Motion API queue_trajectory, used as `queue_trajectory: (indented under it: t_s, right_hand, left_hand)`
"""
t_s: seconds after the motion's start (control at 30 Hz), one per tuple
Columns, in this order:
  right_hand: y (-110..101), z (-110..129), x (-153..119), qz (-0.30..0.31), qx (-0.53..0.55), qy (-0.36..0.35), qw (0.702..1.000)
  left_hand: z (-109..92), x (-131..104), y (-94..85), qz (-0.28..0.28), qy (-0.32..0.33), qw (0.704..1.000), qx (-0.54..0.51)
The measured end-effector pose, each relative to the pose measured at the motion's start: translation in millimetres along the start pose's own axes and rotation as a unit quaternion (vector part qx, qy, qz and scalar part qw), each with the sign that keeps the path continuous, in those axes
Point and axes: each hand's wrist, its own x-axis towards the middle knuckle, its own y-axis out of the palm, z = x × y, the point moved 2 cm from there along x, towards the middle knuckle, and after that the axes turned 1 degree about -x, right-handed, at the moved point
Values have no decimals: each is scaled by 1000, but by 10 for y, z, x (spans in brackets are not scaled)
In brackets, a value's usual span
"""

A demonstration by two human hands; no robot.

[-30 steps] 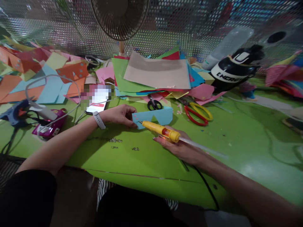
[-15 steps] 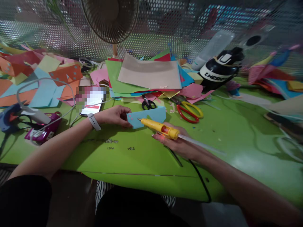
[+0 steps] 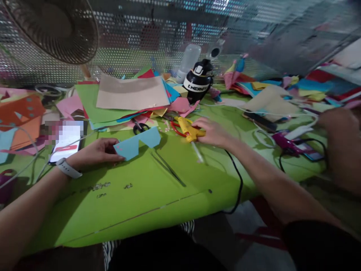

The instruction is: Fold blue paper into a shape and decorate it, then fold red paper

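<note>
My left hand point(image 3: 100, 152), a white watch strap on its wrist, pinches the left end of a folded light-blue paper piece point(image 3: 128, 146) with a notch cut in its middle. My right hand point(image 3: 211, 131) grips the yellow hot glue gun point(image 3: 188, 130) over the red-and-yellow-handled scissors point(image 3: 176, 131); a clear glue stick pokes from the gun's rear. Whether the gun rests on the table cannot be told. Metal tweezers point(image 3: 169, 168) lie just right of the blue paper. Black-handled scissors point(image 3: 141, 128) sit behind it, partly hidden.
Behind is a stack of coloured paper point(image 3: 132, 92), beside a black bottle point(image 3: 197, 82). A lit phone point(image 3: 66, 141) lies left, a fan point(image 3: 53, 30) above. At right, another person's arm point(image 3: 342, 150) is near a purple device point(image 3: 287, 143). The gun's black cord point(image 3: 239, 177) hangs over the edge.
The view has swung right. My right hand has moved the glue gun away from the blue paper to the scissors. The left hand still holds the paper, and the tweezers are more exposed.
</note>
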Motion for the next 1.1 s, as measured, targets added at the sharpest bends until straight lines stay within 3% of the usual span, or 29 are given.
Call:
queue_trajectory:
  t_s: [0.1, 0.17, 0.27, 0.4, 0.5, 0.77, 0.93, 1.1]
  right_hand:
    - [-53, -75, -17, 45, -22, 11, 999]
    - [-149, 53, -67, 38, -56, 6, 998]
    - [-266, 479, -221, -33, -95, -8, 995]
    - [-50, 1158, -506, 116, -67, -89, 987]
    - [132, 1390, -643, 117, -129, -85, 981]
    - [79, 1262, -697, 120, -128, -40, 984]
    - [129, 1359, -657, 123, -178, 39, 975]
    - [215, 1363, -625, 141, -193, 59, 969]
  left_hand:
    - [6, 7, -17, -6, -1, 1000, 4]
    - [7, 7, -26, -11, -8, 1000, 9]
    - [-5, 3, -32, -23, -14, 1000, 15]
    - [-9, 1, -33, -38, -17, 999, 13]
    - [7, 3, -35, -34, -21, 999, 7]
    - [-15, -6, -23, -29, -10, 1000, -2]
    - [7, 3, -23, -40, -7, 999, 9]
    - [21, 0, -23, -39, -6, 999, 14]
